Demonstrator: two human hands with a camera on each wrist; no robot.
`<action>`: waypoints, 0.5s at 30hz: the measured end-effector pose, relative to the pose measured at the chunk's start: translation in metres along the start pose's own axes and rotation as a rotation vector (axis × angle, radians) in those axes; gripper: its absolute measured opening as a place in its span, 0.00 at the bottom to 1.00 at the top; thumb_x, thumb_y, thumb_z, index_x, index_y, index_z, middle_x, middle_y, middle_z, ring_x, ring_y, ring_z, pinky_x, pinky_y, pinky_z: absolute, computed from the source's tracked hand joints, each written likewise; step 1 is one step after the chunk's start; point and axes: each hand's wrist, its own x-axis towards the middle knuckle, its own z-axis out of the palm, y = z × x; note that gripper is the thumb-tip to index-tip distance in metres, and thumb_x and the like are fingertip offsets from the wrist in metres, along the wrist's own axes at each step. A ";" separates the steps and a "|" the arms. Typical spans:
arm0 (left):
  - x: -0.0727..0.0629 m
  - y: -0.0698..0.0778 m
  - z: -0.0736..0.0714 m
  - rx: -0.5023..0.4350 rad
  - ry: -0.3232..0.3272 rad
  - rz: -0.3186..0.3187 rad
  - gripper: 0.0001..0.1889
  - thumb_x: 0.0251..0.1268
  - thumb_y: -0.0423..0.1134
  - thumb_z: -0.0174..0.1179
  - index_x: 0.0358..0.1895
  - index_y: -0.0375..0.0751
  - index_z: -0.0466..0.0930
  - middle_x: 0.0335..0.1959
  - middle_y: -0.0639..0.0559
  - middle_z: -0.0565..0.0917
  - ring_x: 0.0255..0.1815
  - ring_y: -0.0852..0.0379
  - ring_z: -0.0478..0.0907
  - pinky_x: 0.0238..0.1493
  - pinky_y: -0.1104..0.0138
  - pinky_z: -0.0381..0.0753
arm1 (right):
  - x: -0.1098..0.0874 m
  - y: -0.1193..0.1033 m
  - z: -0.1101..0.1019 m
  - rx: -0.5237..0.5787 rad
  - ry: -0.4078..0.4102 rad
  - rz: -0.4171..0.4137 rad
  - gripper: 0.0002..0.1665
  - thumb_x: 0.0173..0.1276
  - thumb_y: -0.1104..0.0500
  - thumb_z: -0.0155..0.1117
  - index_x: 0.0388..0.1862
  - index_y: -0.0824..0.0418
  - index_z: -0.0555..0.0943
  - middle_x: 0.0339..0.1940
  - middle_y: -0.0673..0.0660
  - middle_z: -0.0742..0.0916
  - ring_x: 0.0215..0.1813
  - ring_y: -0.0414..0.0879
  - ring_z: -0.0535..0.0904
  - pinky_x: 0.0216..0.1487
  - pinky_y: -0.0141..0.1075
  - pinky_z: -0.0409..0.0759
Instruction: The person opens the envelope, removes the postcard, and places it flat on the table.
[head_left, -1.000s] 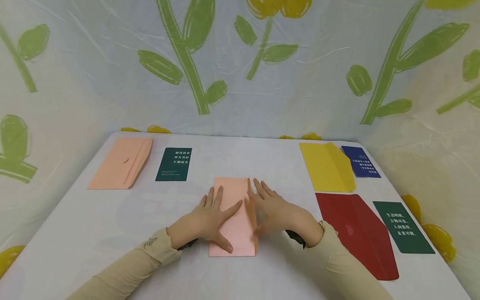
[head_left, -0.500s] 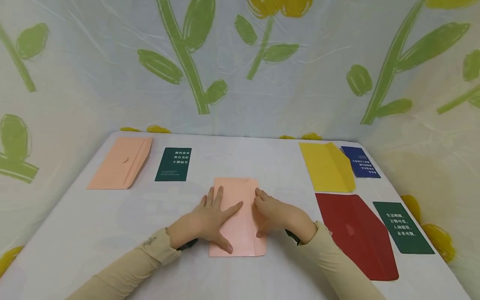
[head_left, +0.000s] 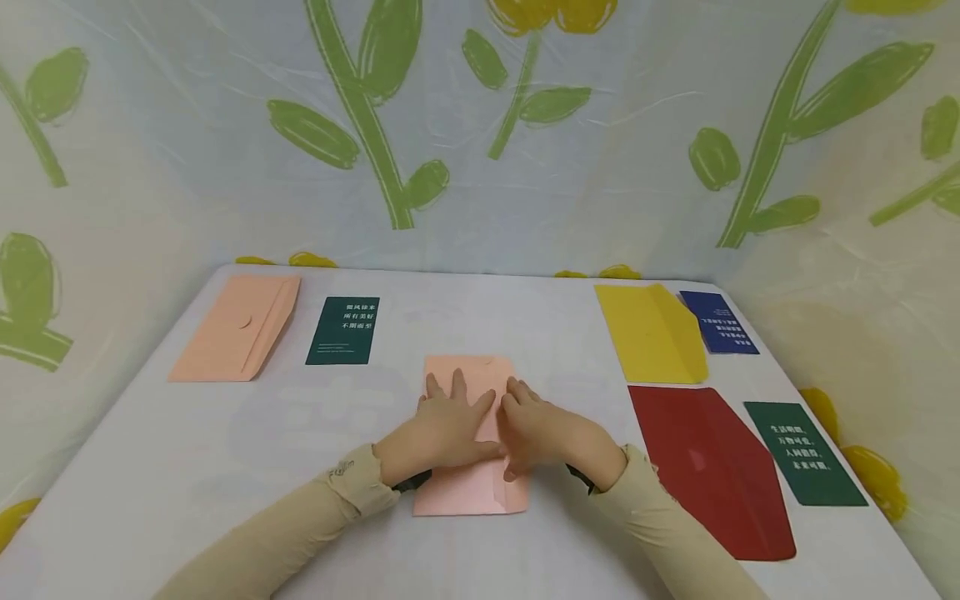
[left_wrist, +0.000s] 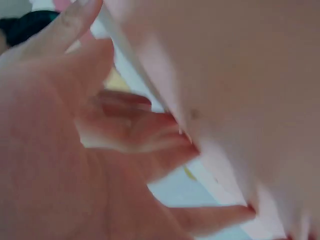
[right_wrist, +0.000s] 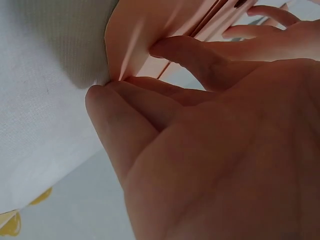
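A pink envelope (head_left: 457,500) lies at the table's middle, its flap toward the right. My left hand (head_left: 450,429) rests on it with spread fingers, the thumb reaching toward the crease. At the flap side, my right hand (head_left: 543,429) touches the envelope with its fingertips. The right wrist view shows the flap (right_wrist: 127,37) bulging slightly, the fingertips at its edge and the thumb (right_wrist: 175,47) over it. In the left wrist view the left fingers (left_wrist: 150,132) meet the blurred pink paper (left_wrist: 240,90). The hands partly hide the envelope's centre.
Another pink envelope (head_left: 232,333) and a dark green card (head_left: 342,331) lie back left. On the right are a yellow envelope (head_left: 648,337), a blue card (head_left: 720,321), a red envelope (head_left: 705,467) and a second green card (head_left: 804,454). A flowered cloth (head_left: 555,192) hangs behind.
The raised flap has come down toward the right, with my right hand at it. My left hand has slid right, nearer the right hand.
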 end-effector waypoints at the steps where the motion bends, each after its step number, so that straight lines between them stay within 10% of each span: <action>1: 0.001 0.004 0.001 0.009 0.011 -0.021 0.46 0.62 0.72 0.55 0.78 0.53 0.57 0.75 0.22 0.50 0.67 0.11 0.49 0.59 0.37 0.70 | 0.001 0.000 0.000 -0.001 -0.003 0.000 0.60 0.51 0.48 0.82 0.71 0.76 0.60 0.77 0.74 0.55 0.78 0.67 0.49 0.73 0.49 0.60; 15: 0.007 0.014 0.003 0.070 0.023 -0.070 0.36 0.73 0.60 0.47 0.79 0.53 0.54 0.75 0.24 0.52 0.67 0.13 0.53 0.51 0.37 0.76 | 0.000 -0.001 0.000 -0.002 -0.028 0.021 0.59 0.51 0.47 0.82 0.71 0.73 0.61 0.78 0.74 0.54 0.79 0.67 0.47 0.74 0.49 0.57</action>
